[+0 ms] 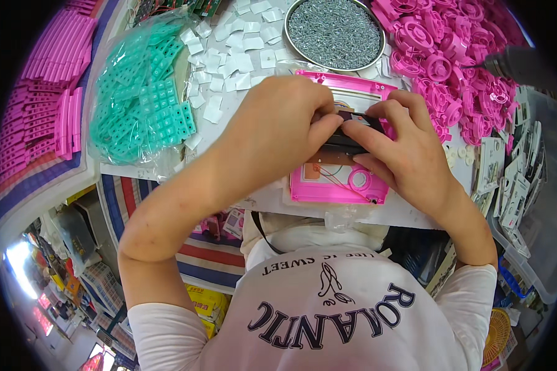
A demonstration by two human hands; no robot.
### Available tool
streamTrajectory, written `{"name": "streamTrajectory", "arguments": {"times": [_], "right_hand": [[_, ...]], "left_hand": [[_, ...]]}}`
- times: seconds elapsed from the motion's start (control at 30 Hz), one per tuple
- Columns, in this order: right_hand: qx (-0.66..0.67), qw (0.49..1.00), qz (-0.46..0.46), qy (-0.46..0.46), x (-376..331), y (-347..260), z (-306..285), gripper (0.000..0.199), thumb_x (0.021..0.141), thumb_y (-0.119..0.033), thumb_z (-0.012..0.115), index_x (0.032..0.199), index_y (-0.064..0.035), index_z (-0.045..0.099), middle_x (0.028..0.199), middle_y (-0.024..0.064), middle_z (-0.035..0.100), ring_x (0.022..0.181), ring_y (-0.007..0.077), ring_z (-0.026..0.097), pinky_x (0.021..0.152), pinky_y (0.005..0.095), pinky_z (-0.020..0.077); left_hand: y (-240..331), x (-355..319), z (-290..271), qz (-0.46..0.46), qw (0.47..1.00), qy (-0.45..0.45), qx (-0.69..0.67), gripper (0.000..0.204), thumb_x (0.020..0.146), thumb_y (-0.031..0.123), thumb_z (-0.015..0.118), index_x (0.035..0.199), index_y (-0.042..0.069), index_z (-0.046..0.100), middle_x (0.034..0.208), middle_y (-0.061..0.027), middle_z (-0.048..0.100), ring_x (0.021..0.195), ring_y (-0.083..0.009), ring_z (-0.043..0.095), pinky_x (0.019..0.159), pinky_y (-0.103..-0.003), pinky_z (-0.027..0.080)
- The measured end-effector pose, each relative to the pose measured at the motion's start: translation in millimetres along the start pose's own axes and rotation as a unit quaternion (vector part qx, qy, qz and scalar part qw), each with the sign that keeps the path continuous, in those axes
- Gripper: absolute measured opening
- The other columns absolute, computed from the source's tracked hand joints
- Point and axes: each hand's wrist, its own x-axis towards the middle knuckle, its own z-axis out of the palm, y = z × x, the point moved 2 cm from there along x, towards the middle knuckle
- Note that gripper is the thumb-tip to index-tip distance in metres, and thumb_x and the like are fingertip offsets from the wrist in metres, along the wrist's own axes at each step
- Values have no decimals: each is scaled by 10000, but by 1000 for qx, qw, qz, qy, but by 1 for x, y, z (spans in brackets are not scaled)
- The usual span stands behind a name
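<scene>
A pink plastic casing (309,191) lies on the table in front of me, with thin wires and a round ring opening in its near part. Across its middle sits a black rectangular part (345,144), above a brown board edge. My left hand (284,120) pinches the black part at its far left side, thumb against the index finger; its other fingertips are hidden. From the right, my right hand (410,145) grips the same part, with fingers on its far edge and top and the thumb at the near side.
A round metal dish (287,32) of small screws stands behind the casing. White paper squares (235,59) lie to its left, near bagged green keypads (148,102). Pink ring-shaped parts (439,65) heap up at right below a dark tool tip (507,67). Pink strips (52,68) stack far left.
</scene>
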Motion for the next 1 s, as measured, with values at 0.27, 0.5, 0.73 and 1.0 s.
{"name": "streamTrajectory", "arguments": {"times": [0.27, 0.5, 0.73, 1.0], "right_hand": [[-50, 999, -5, 0, 1, -7, 1, 419, 776, -169, 745, 1188, -206, 681, 1066, 111, 599, 1086, 367, 559, 865, 463, 513], [-25, 999, 20, -18, 3, -7, 0, 439, 757, -157, 754, 1186, -194, 669, 1074, 111, 592, 1081, 360, 555, 865, 463, 509], [59, 998, 31, -3, 0, 4, -1, 576, 676, -136, 834, 1219, -108, 645, 1089, 116, 611, 1107, 373, 543, 926, 465, 491], [69, 965, 32, 252, 0, 70, -71, 472, 865, -121, 754, 1289, 5, 589, 1208, 140, 633, 1058, 273, 643, 952, 393, 515]], "left_hand": [[-6, 23, -11, 58, 995, -82, 18, 157, 822, 105, 718, 902, -30, 727, 790, -173, 702, 678, -296, 672, 654, -377, 530], [-6, 31, -9, 113, 988, -85, 70, 160, 818, 119, 705, 874, -29, 720, 771, -182, 697, 708, -325, 672, 665, -396, 534], [-33, 80, -24, 119, 969, 108, 188, 136, 865, 183, 701, 888, 57, 747, 829, -135, 729, 784, -334, 700, 757, -480, 521], [-56, 106, -8, 157, 907, 145, 363, 174, 852, 197, 663, 768, 46, 686, 877, -154, 680, 878, -353, 685, 738, -515, 503]]}}
